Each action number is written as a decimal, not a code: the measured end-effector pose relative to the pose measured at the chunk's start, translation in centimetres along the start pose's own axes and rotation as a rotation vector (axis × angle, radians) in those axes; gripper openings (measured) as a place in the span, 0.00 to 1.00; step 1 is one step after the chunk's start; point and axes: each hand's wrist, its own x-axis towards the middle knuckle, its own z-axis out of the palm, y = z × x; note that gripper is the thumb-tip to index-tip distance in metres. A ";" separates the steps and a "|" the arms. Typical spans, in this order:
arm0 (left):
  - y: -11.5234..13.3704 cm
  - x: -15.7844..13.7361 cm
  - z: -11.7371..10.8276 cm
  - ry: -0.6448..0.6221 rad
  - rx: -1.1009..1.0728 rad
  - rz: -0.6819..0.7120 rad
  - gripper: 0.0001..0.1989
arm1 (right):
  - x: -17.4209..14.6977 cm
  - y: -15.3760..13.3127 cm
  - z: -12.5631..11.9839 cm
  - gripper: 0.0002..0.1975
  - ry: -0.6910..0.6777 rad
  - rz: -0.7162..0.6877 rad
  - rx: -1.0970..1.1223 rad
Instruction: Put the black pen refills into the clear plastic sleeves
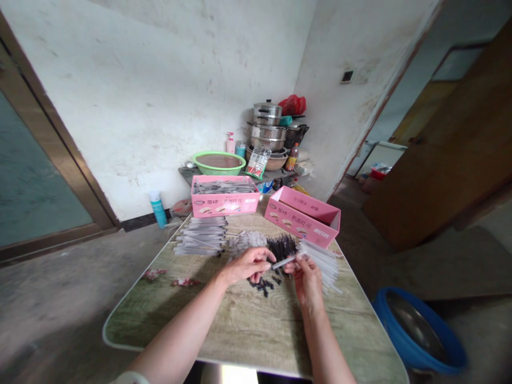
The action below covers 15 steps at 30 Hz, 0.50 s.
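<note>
My right hand (307, 277) holds a thin translucent pen barrel (284, 262) between thumb and fingers, tilted slightly up to the right. At the barrel's left end, my left hand (253, 263) has its thumb and fingers closed around the tip, which looks dark. Small black caps (265, 286) lie scattered on the table just below my hands. Behind them are a heap of short whitish pieces (247, 241) and a bunch of thin black-tipped rods (282, 245). Clear empty barrels (325, 262) lie right of my right hand. Rows of dark-ended pens (203, 236) lie at the left.
A pink box (226, 205) full of pens stands at the table's back edge, and another pink box (304, 218) sits at the back right. Beyond are a green basin (219, 164) and stacked pots (267, 128). A blue tub (420, 330) is on the floor at right.
</note>
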 end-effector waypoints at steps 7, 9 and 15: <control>-0.2 1.3 1.2 0.453 -0.054 0.136 0.25 | -0.7 0.7 0.9 0.12 -0.115 0.131 -0.003; -0.1 1.5 1.3 0.539 -0.078 0.159 0.27 | -1.0 1.0 1.2 0.12 -0.203 0.196 -0.023; 0.2 1.2 -0.3 0.629 -0.182 0.252 0.29 | -0.1 0.8 -0.1 0.07 -0.021 0.221 0.152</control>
